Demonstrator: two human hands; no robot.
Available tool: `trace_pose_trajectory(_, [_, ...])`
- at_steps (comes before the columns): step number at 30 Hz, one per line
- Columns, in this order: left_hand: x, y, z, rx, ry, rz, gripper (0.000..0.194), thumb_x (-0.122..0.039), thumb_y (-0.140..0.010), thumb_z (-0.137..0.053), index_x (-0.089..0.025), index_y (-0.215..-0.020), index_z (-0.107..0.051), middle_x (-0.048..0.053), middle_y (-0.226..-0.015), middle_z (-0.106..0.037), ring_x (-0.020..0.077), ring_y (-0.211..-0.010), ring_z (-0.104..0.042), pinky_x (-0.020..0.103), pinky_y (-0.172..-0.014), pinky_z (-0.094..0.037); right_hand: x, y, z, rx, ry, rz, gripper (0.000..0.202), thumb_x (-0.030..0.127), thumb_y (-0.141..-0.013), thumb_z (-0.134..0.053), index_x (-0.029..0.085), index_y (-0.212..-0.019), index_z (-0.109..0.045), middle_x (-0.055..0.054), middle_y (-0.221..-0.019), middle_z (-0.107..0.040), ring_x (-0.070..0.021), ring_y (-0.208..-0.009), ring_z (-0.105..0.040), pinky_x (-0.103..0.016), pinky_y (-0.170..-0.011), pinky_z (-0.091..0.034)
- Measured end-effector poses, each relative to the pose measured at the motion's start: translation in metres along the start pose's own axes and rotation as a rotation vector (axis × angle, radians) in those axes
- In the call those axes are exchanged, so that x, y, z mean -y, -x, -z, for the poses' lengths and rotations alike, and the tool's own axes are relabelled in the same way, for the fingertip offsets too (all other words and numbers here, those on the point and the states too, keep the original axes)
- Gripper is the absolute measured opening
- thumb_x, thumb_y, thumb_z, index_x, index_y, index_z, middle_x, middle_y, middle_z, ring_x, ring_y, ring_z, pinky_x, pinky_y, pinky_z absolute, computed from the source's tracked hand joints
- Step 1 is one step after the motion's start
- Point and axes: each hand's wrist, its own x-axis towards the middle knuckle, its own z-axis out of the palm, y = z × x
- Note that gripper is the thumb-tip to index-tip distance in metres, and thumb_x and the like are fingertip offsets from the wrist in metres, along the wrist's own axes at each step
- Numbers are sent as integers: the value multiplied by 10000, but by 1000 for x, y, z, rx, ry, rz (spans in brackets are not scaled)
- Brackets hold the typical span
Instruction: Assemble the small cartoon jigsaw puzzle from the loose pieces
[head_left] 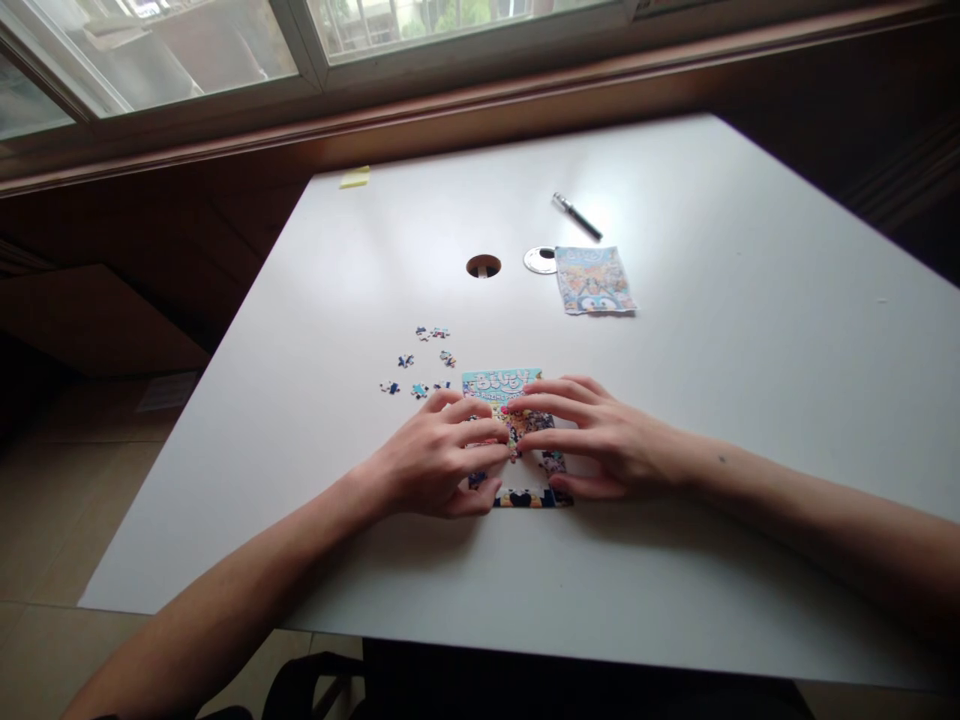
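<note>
A partly assembled jigsaw puzzle [525, 498] lies on the white table, with a light blue lettered top edge and a bare gap in its lower middle. My left hand [450, 455] rests over its left side, fingers spread and touching the pieces. From the right, my right hand [592, 435] reaches across the puzzle's right side with its fingers apart, fingertips on the middle pieces. Both hands hide parts of the puzzle. Several loose puzzle pieces [406, 361] are scattered just beyond my left hand.
On the white table [300, 420], a printed picture sheet [595, 280] overlaps a round metal cover [538, 261]. A black pen [577, 216] lies behind it. Left of the cover is a round hole [484, 266]. A yellow note [355, 178] sticks at the far left corner.
</note>
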Motion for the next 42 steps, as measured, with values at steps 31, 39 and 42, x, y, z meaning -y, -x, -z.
trace_pose_trajectory(31, [55, 27, 14, -202, -77, 395, 86, -175, -901, -565, -220, -906, -638, 18, -956, -703, 208, -972, -600, 393, -924, -426, -6, 6, 0, -93, -139, -148, 376, 195, -859, -632, 263, -1217, -537, -110, -1385, -556, -291, -1343, -434, -491, -1080, -427])
trace_pose_trajectory(39, [95, 47, 23, -289, 26, 774, 205, -179, -902, -522, -224, -1018, -685, 37, -1026, -683, 215, -968, -598, 370, -889, -510, -6, 3, 1, -331, -116, -337, 164, 150, -885, -590, 245, -1011, -543, -94, -1100, -633, -265, -1080, -563, -450, -943, -468])
trace_pose_trajectory(42, [94, 47, 21, -289, 54, 754, 196, -191, -906, -527, -227, -1003, -694, 41, -1031, -682, 220, -1008, -597, 373, -892, -522, -6, 3, 3, -370, -143, -471, 62, 192, -904, -574, 235, -917, -532, -61, -926, -615, -225, -899, -576, -379, -803, -480])
